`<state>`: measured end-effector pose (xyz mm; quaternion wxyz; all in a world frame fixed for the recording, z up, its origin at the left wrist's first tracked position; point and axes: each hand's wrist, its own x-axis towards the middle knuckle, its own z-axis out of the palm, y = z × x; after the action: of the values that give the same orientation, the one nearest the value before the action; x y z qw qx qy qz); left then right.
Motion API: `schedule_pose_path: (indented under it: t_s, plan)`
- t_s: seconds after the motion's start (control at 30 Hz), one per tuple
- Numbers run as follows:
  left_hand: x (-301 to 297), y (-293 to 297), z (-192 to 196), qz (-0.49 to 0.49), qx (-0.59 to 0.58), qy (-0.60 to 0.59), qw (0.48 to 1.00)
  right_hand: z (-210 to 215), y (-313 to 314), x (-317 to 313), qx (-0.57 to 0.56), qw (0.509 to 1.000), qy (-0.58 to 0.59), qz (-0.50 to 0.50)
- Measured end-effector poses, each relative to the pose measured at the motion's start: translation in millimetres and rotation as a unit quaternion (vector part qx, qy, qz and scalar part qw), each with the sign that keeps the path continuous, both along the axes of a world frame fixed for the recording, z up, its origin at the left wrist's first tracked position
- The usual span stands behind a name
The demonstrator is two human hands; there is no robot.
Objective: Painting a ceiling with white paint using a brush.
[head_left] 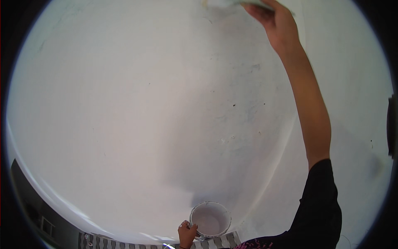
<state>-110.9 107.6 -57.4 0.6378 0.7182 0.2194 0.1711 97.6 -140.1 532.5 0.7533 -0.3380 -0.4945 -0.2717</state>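
Observation:
High against the pale wall [137, 103], my right hand [278, 25] is raised with its fingers closed around a paintbrush [257, 3]. The brush is blurred and partly cut off by the top edge; a pale green handle and a lighter head on its left can be made out. Low in the middle, my left hand [187, 233] grips the left side of a round whitish pot [222, 211] with a stained rim. Pale liquid, apparently paint, lies inside it. The fingers partly hide where the hand meets the pot.
The wall has grey smudges and small dark marks below my right hand. A corner [275, 170] runs down to the right of them. Striped grey and white floor or cloth [112, 244] shows below. A dark opening [31, 203] is at lower left, a dark object [390, 126] at far right.

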Motion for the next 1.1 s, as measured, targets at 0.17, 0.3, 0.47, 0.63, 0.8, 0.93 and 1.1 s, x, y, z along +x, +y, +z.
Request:
schedule_pose_path:
  t_s: [0.17, 0.3, 0.47, 0.63, 0.8, 0.93, 1.1]
  plan:
    - [4.0, -5.0, -6.7, 0.036, -0.013, 0.012, 0.999, 62.9, 39.1, 29.3, 0.0, 0.99, -0.06, -0.128]
    - [2.6, -3.8, -25.6, 0.065, 0.03, 0.022, 0.997, 100.1, -7.4, 21.6, -0.134, 0.986, -0.093, -0.028]
    - [29.5, 20.5, -158.6, 0.065, 0.177, -0.065, 0.98, 113.5, 27.2, 10.3, -0.026, 0.881, -0.307, -0.358]
    - [32.8, 17.0, -139.8, 0.043, 0.037, -0.005, 0.998, 84.4, 38.4, 12.1, -0.152, 0.589, -0.508, -0.61]
    - [32.3, 18.3, -156.7, 0.084, 0.226, -0.016, 0.97, 13.1, 21.1, 49.8, -0.192, 0.573, -0.533, -0.593]
    - [15.9, 9.9, -84.5, 0.029, -0.018, 0.073, 0.997, -75.6, 13.4, 64.0, -0.233, 0.612, -0.488, -0.577]
    - [12.0, 2.7, -48.4, 0.036, 0.132, 0.053, 0.989, -154.0, 1.3, 56.6, -0.278, 0.656, -0.446, -0.541]
